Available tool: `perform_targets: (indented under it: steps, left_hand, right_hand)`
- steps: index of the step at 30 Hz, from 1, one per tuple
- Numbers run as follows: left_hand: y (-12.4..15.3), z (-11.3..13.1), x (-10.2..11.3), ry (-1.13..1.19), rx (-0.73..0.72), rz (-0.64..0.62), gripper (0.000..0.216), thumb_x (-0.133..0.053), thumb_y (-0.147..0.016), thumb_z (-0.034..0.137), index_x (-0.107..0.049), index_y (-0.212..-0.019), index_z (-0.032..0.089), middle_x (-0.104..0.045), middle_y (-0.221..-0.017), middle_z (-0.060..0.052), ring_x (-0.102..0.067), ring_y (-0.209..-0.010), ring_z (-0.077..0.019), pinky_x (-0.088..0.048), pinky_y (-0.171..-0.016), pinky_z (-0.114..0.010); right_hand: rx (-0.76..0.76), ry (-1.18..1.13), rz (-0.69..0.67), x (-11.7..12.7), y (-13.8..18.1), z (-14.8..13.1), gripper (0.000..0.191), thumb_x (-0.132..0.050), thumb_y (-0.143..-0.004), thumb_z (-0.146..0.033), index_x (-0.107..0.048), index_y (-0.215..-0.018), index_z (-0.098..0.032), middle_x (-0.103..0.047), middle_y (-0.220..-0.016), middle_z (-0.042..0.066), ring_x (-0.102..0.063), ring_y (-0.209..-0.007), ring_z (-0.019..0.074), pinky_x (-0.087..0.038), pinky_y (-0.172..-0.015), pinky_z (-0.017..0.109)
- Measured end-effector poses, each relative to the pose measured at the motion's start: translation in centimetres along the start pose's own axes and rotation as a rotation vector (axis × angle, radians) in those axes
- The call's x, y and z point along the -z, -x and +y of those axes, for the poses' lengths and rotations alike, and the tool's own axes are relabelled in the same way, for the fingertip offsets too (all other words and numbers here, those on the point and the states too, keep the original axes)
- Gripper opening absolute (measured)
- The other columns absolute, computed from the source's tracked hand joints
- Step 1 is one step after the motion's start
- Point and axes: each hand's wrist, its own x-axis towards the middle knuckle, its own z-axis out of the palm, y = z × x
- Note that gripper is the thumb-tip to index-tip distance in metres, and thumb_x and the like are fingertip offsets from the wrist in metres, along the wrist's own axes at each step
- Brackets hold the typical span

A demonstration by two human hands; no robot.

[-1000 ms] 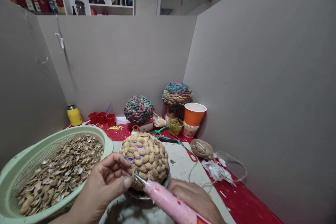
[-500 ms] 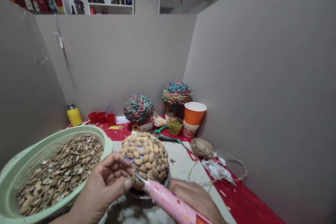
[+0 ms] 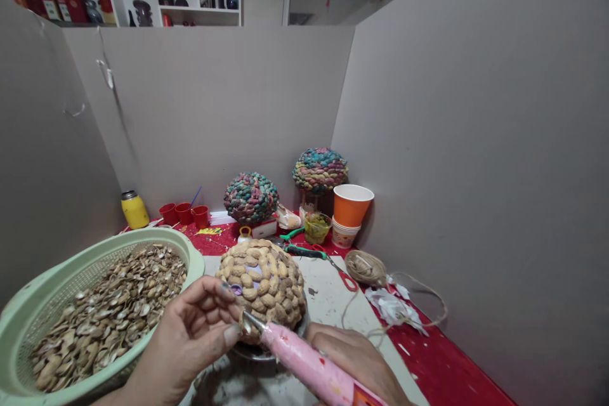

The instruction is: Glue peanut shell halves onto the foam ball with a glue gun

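pinching what looks like a small shell, the left hand holds it at the near left side of the ball, thumb and forefinger closed on the piece, other fingers loosely curled. the right hand is clamped around a pink gun, whose metal tip is at the shell; i cannot tell if they touch. the shell is probably held out in front of the ball so the tip can get at it freely.

the ball sits in a metal dish on a pale board, likely so its round base won't roll; purple patches show between the nuts on its upper left. the basket of loose shells stands left of the ball, seemingly to suit the left hand, while the scissors and cord lie to the right of the ball, out of both arms' way.

the left forearm comes in low and left of the ball, palm turned toward the gun. the right hand, knuckles up, lies along the gun's far side, slanting it toward the ball; its fingers underneath are hidden.
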Motion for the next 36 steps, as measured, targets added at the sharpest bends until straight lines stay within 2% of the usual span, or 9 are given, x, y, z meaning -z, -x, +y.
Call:
perform_targets:
  steps: [11,17,25,29,36]
  left_hand:
    - [-0.28,-0.38,0.21,0.008,-0.014,-0.009,0.027,-0.084,-0.073,0.021,-0.064,-0.09,0.021,-0.069,-0.081,0.001,-0.066,-0.075,-0.01,-0.054,-0.072,-0.018]
    - [-0.22,-0.62,0.37,0.01,-0.024,-0.003,0.027,-0.083,-0.074,0.021,-0.063,-0.091,0.022,-0.068,-0.081,0.002,-0.066,-0.076,-0.0098,-0.053,-0.072,-0.017]
    - [-0.28,-0.67,0.78,-0.02,-0.043,0.0,0.028,-0.083,-0.074,0.022,-0.063,-0.093,0.023,-0.068,-0.084,0.002,-0.065,-0.078,-0.0107,-0.054,-0.073,-0.019]
    - [-0.28,-0.47,0.59,-0.026,-0.041,0.026,0.029,-0.083,-0.073,0.023,-0.063,-0.093,0.022,-0.068,-0.083,0.001,-0.065,-0.078,-0.0119,-0.054,-0.073,-0.02]
    - [-0.03,0.03,0.06,-0.009,-0.052,0.085,0.032,-0.087,-0.068,0.024,-0.063,-0.09,0.019,-0.068,-0.08,0.0,-0.065,-0.075,-0.0125,-0.054,-0.07,-0.02]
  right_hand:
    - [0.032,0.029,0.056,-0.2,-0.86,-0.09,0.048,-0.032,-0.107,-0.051,-0.029,-0.069,-0.021,-0.034,-0.054,-0.005,-0.034,-0.044,0.0095,-0.024,-0.042,0.024]
    - [0.032,0.074,0.05,-0.16,-0.54,-0.07,0.05,-0.031,-0.107,-0.049,-0.031,-0.066,-0.02,-0.034,-0.052,-0.004,-0.032,-0.042,0.0089,-0.023,-0.041,0.024]
    - [-0.012,-0.006,-0.035,0.27,-0.21,-0.29,0.052,-0.029,-0.106,-0.055,-0.035,-0.068,-0.02,-0.039,-0.056,-0.002,-0.038,-0.046,0.0104,-0.027,-0.044,0.024]
    - [-0.019,-0.011,-0.038,0.29,-0.25,-0.31,0.052,-0.029,-0.106,-0.054,-0.039,-0.068,-0.019,-0.039,-0.056,-0.002,-0.038,-0.046,0.0104,-0.028,-0.044,0.024]
    - [-0.009,-0.004,-0.015,0.2,-0.28,-0.39,0.052,-0.029,-0.106,-0.052,-0.035,-0.066,-0.02,-0.037,-0.056,-0.003,-0.034,-0.045,0.0108,-0.026,-0.043,0.024]
